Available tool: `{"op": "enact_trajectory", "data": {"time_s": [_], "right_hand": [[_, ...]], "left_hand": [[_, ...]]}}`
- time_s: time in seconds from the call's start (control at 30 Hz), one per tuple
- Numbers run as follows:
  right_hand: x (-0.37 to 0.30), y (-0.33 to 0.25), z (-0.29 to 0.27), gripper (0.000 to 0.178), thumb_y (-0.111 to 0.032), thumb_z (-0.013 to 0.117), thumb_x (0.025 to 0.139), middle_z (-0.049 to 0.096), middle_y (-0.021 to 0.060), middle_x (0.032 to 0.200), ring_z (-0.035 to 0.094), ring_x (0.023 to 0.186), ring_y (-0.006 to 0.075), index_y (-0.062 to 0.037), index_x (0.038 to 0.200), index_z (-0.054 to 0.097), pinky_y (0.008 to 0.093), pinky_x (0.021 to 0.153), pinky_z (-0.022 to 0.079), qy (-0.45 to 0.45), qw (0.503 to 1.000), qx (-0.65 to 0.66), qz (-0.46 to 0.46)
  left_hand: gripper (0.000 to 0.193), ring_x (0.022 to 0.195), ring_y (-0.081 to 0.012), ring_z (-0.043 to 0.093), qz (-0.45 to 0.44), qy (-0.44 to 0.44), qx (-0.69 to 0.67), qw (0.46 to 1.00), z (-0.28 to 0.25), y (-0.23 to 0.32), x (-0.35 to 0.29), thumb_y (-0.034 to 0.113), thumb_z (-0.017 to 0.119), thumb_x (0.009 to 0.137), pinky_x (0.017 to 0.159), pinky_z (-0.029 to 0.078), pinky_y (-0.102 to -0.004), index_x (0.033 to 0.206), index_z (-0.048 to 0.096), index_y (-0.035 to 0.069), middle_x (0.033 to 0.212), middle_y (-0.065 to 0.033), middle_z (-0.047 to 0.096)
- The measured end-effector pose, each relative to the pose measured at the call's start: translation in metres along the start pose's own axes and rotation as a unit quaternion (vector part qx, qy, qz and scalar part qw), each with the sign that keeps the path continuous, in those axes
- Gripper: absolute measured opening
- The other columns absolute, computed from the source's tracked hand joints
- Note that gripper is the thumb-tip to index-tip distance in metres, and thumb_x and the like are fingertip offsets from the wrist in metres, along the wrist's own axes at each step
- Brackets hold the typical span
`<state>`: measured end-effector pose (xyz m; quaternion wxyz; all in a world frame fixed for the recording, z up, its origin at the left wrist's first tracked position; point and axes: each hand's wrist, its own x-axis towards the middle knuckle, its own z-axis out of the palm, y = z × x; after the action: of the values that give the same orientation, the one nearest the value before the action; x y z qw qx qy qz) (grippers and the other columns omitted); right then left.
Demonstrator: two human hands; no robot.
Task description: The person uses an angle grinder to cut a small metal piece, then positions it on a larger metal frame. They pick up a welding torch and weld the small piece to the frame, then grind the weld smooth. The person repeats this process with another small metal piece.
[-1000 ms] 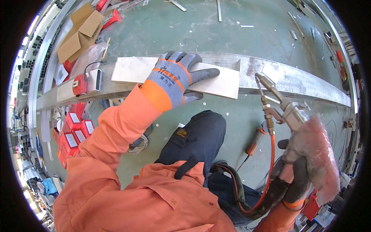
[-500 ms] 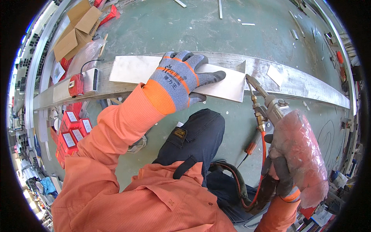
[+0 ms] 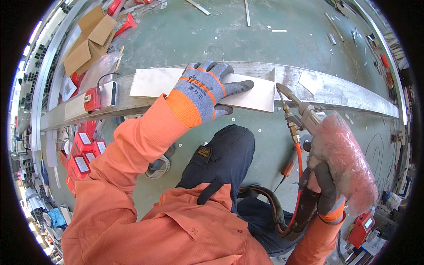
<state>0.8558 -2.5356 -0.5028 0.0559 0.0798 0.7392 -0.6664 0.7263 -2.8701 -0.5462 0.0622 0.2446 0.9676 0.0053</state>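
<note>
My left hand [image 3: 205, 90], in a grey and orange glove, grips a flat pale metal plate [image 3: 154, 81] lying on a long metal beam [image 3: 349, 90]. Its fingers bend over the far edge, and one digit stretches along the top. At the plate's right end a small metal piece [image 3: 271, 74] stands up. My right hand [image 3: 324, 185], gloved in dark grey, is closed around the handle of a welding gun [image 3: 313, 115] wrapped in pink bubble wrap. The gun's nozzle tip is beside the plate's right end, with a thin feed tube beneath it.
A red tape measure [image 3: 92, 100] sits on the beam's left part. Red boxes [image 3: 81, 164] lie below, and an open cardboard box [image 3: 90, 42] stands at the far left. An orange hose [image 3: 300, 176] runs down from the gun. A thin white offcut [image 3: 310, 83] lies on the beam.
The whole view has shifted slightly. Both hands keep their hold, and the nozzle tip stays by the plate's right end.
</note>
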Motion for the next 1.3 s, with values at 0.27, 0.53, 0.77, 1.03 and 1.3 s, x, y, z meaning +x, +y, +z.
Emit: {"op": "enact_trajectory", "data": {"time_s": [0.27, 0.53, 0.77, 1.03, 1.3], "right_hand": [[-0.003, -0.014, -0.006, 0.056, -0.027, 0.068, 0.098, 0.067, 0.0191, 0.117, 0.066, 0.068, 0.0225, 0.0062, 0.141, 0.055, 0.0336, 0.056, 0.054, 0.033, 0.999, 0.003, 0.008], [-0.01, 0.0, -0.025, 0.071, -0.031, 0.075, 0.094, 0.068, 0.0229, 0.117, 0.067, 0.068, 0.0233, 0.003, 0.15, 0.048, 0.0337, 0.053, 0.054, 0.166, 0.982, 0.074, -0.047], [-0.001, 0.004, -0.035, 0.081, -0.034, 0.077, 0.093, 0.066, 0.0262, 0.126, 0.07, 0.075, 0.0247, 0.0038, 0.156, 0.043, 0.0328, 0.055, 0.057, 0.27, 0.948, 0.145, -0.081], [-0.02, -0.004, -0.036, 0.078, -0.031, 0.076, 0.094, 0.066, 0.0288, 0.126, 0.067, 0.063, 0.0251, 0.004, 0.154, 0.043, 0.0354, 0.05, 0.055, 0.158, 0.976, 0.137, -0.067], [-0.025, 0.055, -0.067, 0.072, -0.031, 0.072, 0.1, 0.062, 0.0189, 0.136, 0.062, 0.108, 0.0265, 0.0021, 0.157, 0.044, 0.0432, 0.09, 0.052, 0.15, 0.934, 0.295, -0.135]], "left_hand": [[0.087, 0.146, -0.0392, 0.05, 0.021, 0.059, 0.0, 0.998, 0.006, -0.003, -0.005, 0.054, 0.081, 0.089, 0.122, 0.036, -0.0576, 0.166, 0.042, 0.042, 0.162, -0.012, 0.049], [0.081, 0.11, -0.0332, 0.066, -0.205, 0.064, -0.444, 0.87, 0.02, 0.009, -0.071, 0.062, 0.085, 0.078, 0.094, 0.054, -0.0467, 0.132, 0.061, 0.007, 0.128, -0.0165, 0.068], [0.091, 0.099, -0.0298, 0.072, -0.397, -0.005, -0.847, 0.354, 0.057, 0.023, -0.044, 0.09, 0.055, 0.091, 0.084, 0.061, -0.0476, 0.115, 0.066, 0.004, 0.116, -0.0171, 0.074], [0.084, 0.083, -0.0314, 0.073, -0.392, -0.024, -0.791, 0.47, 0.06, 0.009, -0.048, 0.087, 0.056, 0.092, 0.078, 0.061, -0.0475, 0.096, 0.072, 0.004, 0.102, -0.0194, 0.077], [0.084, 0.092, -0.0303, 0.077, -0.379, 0.215, -0.689, 0.579, 0.051, -0.014, -0.071, 0.072, 0.064, 0.095, 0.074, 0.064, -0.0473, 0.141, 0.063, 0.001, 0.117, -0.0201, 0.076]]}}
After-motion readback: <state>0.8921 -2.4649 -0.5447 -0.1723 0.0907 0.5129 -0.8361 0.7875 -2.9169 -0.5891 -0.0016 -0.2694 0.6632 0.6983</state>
